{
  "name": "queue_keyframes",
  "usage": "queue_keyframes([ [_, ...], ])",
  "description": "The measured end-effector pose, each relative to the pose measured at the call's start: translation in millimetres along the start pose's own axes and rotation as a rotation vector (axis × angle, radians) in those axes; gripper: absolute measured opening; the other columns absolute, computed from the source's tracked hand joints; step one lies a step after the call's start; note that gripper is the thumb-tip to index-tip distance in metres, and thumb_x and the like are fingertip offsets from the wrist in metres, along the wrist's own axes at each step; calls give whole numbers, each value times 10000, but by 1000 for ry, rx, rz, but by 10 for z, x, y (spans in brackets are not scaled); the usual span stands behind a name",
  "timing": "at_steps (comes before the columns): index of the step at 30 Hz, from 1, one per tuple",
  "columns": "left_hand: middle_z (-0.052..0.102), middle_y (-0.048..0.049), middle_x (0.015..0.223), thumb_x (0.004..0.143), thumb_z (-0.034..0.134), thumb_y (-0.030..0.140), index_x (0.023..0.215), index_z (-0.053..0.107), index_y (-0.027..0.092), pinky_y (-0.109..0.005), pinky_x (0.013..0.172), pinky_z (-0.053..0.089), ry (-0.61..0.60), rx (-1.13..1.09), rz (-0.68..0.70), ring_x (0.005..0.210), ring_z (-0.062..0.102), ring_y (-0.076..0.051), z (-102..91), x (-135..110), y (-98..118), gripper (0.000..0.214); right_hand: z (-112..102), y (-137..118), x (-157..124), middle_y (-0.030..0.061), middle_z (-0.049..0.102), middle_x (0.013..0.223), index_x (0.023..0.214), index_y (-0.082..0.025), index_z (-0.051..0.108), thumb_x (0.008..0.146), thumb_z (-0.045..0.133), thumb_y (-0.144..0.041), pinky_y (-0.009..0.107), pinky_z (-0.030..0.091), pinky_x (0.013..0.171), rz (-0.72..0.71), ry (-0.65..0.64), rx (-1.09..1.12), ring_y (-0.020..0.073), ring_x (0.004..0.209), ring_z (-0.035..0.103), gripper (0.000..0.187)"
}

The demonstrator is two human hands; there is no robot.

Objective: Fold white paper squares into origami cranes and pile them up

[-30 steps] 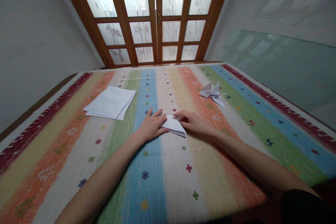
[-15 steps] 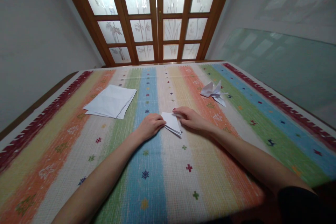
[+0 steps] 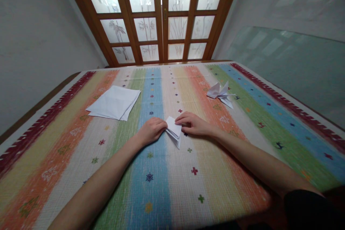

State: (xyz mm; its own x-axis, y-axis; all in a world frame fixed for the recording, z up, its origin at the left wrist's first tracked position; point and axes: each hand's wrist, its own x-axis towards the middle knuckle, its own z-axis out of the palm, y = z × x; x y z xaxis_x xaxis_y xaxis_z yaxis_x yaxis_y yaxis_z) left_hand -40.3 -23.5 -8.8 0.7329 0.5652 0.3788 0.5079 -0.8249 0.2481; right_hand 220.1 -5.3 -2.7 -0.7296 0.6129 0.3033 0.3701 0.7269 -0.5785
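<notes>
Between my hands, near the middle of the table, is a small folded piece of white paper [image 3: 173, 128] in several layers, with a pointed corner toward me. My left hand [image 3: 153, 129] pinches its left edge between thumb and fingers. On the other side, my right hand [image 3: 194, 123] has its fingertips on the paper's right edge, the thumb beneath the index finger. Some of the paper's left and right edges are hidden by my fingertips.
A stack of white paper sheets [image 3: 114, 102] lies at the left. To the right sits a folded white paper crane [image 3: 221, 94]. A striped, patterned tablecloth [image 3: 185, 194] covers the table. Wooden doors with glass panes [image 3: 161, 18] stand beyond the far edge.
The folded paper has turned, so its corner now points more directly toward me and its layers are spread wider. My right hand has shifted slightly left; my left hand keeps its pinch.
</notes>
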Motion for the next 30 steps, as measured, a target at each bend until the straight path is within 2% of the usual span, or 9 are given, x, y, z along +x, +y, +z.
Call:
queue_keyframes([
  [5,700,-101,989,914,523,317,1004,631,162,-385,861,477,2,-60,-19,953,635,-236,-57,1,83,210,47,-6,-2,80,734,1000,986,-210,737,873,566,-201,395,473,917,-15,53,-23,195,957,650,205],
  [8,698,-101,953,899,562,406,979,645,162,-379,821,473,12,-31,-48,903,630,-234,-29,20,87,270,77,-14,-13,78,732,971,935,-207,737,874,576,-197,369,488,872,43,106,-17,192,944,645,173],
  [13,691,-76,884,946,497,296,860,681,185,-356,787,433,18,96,-105,849,598,-208,28,33,62,232,106,-57,-21,60,715,900,787,-200,721,818,671,-180,345,476,837,164,173,-23,188,898,631,62],
  [19,660,-69,827,901,584,299,782,691,171,-356,769,411,-1,100,-338,834,568,-218,27,90,108,205,112,-86,37,57,672,842,688,-183,697,821,691,-210,334,429,814,315,223,-80,190,873,599,135],
  [24,640,-63,789,889,582,321,726,689,173,-359,740,386,-34,98,-550,822,570,-226,20,175,186,245,126,-100,131,55,670,785,635,-185,685,805,689,-232,333,380,766,479,217,-138,204,851,597,176],
  [30,664,-71,858,926,512,336,757,671,183,-382,781,361,-78,184,-645,925,571,-255,35,208,261,278,158,-153,208,50,683,796,590,-184,656,772,684,-253,342,323,734,630,224,-192,212,824,595,196],
])
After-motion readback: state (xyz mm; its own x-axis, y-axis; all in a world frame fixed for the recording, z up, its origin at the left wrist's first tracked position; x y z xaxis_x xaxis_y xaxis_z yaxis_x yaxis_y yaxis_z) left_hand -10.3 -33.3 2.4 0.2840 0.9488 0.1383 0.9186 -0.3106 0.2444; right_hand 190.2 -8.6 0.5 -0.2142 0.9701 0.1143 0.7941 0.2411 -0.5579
